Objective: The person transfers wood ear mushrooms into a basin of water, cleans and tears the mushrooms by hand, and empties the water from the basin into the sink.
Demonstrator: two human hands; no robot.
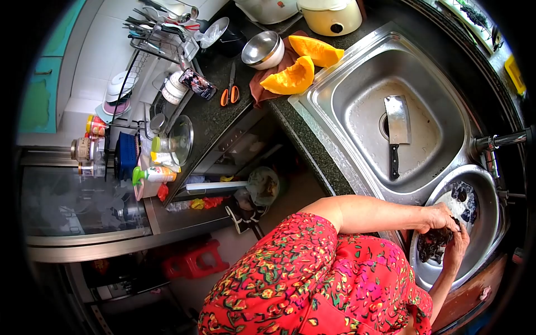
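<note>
Both hands are over a round metal basin [491, 195] at the right. My left hand [436, 219], at the end of the upper arm, is closed on a dark brown, frilly, wet clump [432, 245] that looks like wood ear mushroom. From below, my right hand [456, 245] meets it with fingers pressed to the same clump. The fingertips touch and partly hide what is between them. More dark pieces [464, 192] lie in the basin in whitish water. A cleaver [397, 125] with a black handle rests in the neighbouring sink.
The steel sink [346, 95] adjoins the basin, with a tap [502, 140] at its right. Two pumpkin pieces [293, 76], a metal bowl [262, 49] and orange-handled scissors [230, 92] are on the dark counter. A phone [198, 84] leans near the dish rack.
</note>
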